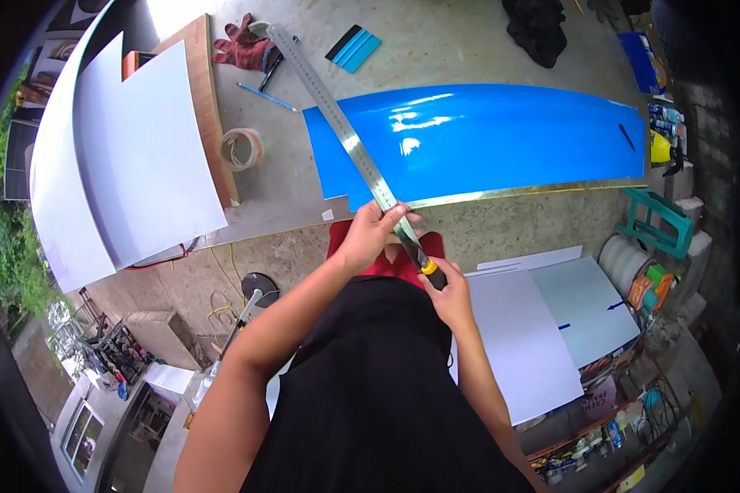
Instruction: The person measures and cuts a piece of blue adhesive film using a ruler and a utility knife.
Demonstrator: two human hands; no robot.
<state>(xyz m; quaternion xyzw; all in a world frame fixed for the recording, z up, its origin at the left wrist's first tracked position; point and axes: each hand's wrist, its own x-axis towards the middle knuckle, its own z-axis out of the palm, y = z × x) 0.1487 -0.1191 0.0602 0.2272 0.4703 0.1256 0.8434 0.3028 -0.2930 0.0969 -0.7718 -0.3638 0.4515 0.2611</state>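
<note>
Down at the near edge of the counter (279,189), a person's left hand (372,234) curls its fingers over the lower end of a steel ruler (337,119) laid slantwise across a glossy blue sheet (501,135), while the right hand (452,297) wraps its fingers tight around a yellow-and-black utility knife (419,259) set against the ruler's edge. The sheet, lying flat along the counter, looks thin, light and slick, likely to slide or crease, and is best pinned flat under the ruler rather than lifted by a corner.
</note>
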